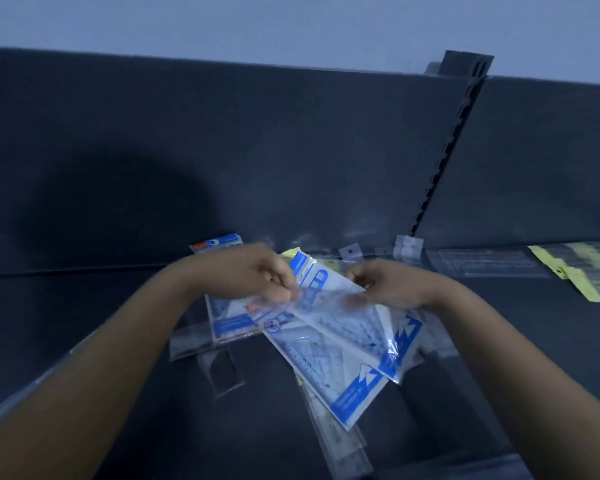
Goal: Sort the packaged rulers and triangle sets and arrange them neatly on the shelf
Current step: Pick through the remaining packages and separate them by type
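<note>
Two blue-and-white packaged triangle sets [347,344] overlap in a fan above the dark shelf [94,306]. My left hand [257,271] pinches their upper left part and my right hand [385,284] pinches the upper right edge of the top pack. Under my left hand lies another blue pack with a red corner [229,323]. Clear ruler packs [333,431] stick out below the fan. The picture is blurred, so exact finger contact is hard to read.
Along the shelf back at the right lie a clear ruler pack [485,263] and a yellow-edged pack [575,268]. A slotted upright post [447,150] divides the dark back panel. Small clear sleeves [219,368] lie near the shelf's front left.
</note>
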